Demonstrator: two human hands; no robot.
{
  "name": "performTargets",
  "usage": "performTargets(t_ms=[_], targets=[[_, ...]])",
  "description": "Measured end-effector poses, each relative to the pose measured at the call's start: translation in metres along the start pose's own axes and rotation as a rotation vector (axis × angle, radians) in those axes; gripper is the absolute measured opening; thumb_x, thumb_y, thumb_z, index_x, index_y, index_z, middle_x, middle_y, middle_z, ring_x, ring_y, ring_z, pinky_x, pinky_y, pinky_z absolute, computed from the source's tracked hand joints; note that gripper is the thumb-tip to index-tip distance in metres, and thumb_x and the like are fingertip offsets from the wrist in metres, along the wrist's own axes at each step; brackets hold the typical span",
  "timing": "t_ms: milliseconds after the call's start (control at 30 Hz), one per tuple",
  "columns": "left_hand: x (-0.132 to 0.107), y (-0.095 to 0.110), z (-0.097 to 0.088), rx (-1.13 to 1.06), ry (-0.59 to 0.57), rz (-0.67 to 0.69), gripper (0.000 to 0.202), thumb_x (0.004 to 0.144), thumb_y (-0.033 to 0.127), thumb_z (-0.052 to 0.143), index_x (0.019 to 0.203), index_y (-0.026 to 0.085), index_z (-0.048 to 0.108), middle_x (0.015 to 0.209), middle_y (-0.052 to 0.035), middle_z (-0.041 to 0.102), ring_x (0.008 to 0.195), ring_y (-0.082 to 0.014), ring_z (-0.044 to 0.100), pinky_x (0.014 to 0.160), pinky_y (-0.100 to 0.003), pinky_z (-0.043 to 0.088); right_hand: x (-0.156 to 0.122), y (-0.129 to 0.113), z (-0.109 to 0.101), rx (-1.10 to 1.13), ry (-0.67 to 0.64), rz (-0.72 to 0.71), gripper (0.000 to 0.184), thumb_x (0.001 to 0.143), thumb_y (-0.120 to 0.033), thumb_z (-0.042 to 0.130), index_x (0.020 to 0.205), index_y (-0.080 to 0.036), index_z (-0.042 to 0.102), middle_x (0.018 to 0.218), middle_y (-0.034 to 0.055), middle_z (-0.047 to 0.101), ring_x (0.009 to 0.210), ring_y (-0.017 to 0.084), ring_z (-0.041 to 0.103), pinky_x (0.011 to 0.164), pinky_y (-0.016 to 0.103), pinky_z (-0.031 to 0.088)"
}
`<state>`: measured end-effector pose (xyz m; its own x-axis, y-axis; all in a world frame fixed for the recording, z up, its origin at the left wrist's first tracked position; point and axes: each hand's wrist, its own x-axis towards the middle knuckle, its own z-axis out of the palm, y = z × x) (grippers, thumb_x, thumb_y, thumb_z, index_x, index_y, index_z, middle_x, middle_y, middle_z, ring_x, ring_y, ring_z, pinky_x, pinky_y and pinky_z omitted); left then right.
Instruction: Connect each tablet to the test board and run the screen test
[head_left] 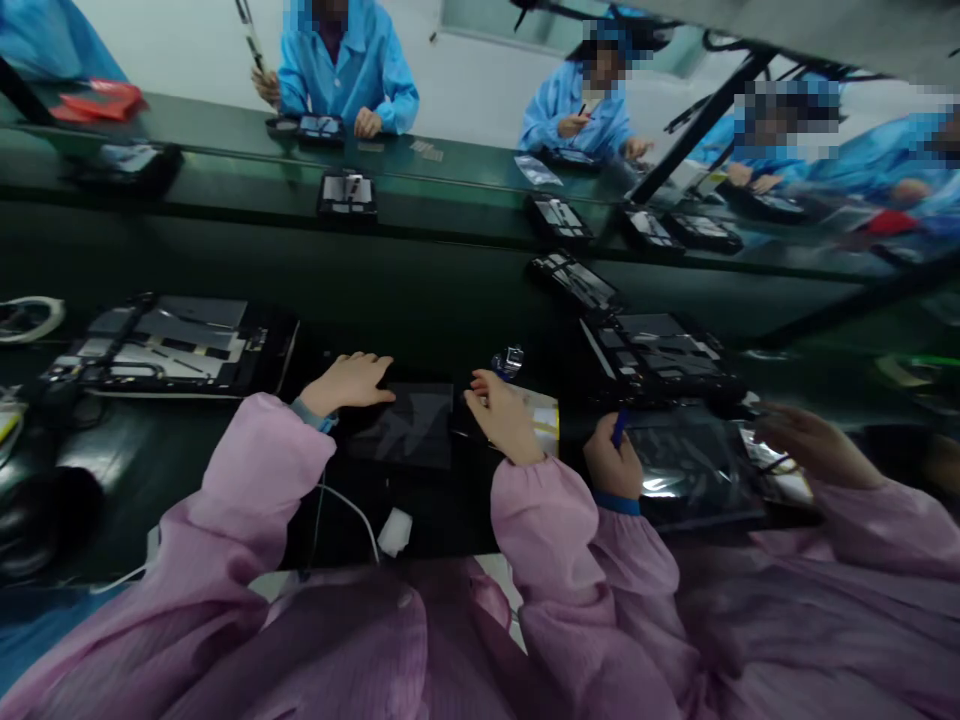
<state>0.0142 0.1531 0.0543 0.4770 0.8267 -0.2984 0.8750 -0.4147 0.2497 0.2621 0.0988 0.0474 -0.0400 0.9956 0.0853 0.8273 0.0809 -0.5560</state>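
Our left hand (349,384) fans wide at the far left corner of the dark panel (412,428), contact too dim to call; our right hand (506,415) hovers loosely parted off its right edge. That glossy, flat rectangle lies towards the near edge of the table (165,435), open surface running beyond it. Boxy framed units flank us left (199,345) and right (652,350); a neighbour's hand (616,462) crowds our right sleeve, and a crumpled white scrap (395,532) sits nearer us.

The dark panel (412,425) looks glossy, the sleeves (259,460) matt cloth.
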Motion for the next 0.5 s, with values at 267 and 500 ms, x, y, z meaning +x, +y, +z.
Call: performTargets(t_ms=[267, 500], targets=[[-0.015, -0.016, -0.015, 0.054, 0.032, 0.035, 0.045, 0.082, 0.021, 0.051, 0.127, 0.019, 0.051, 0.119, -0.0122, 0.059, 0.105, -0.0257, 0.057, 0.082, -0.033, 0.045, 0.032, -0.021, 0.028, -0.070, -0.142, -0.068, 0.031, 0.078, -0.031, 0.065, 0.105, -0.016, 0.061, 0.106, 0.0124, 0.062, 0.091, 0.020, 0.059, 0.079, 0.034, 0.045], [-0.049, -0.015, -0.064, -0.168, -0.008, 0.276, 0.023, 0.084, 0.031, 0.052, 0.101, 0.019, 0.063, 0.100, -0.0038, 0.064, 0.088, -0.0170, 0.058, 0.077, -0.026, 0.043, 0.010, -0.056, -0.031, 0.021, -0.272, -0.267, 0.010, 0.084, -0.030, 0.060, 0.091, -0.023, 0.062, 0.087, -0.0017, 0.066, 0.079, 0.014, 0.061, 0.073, 0.027, 0.046]])
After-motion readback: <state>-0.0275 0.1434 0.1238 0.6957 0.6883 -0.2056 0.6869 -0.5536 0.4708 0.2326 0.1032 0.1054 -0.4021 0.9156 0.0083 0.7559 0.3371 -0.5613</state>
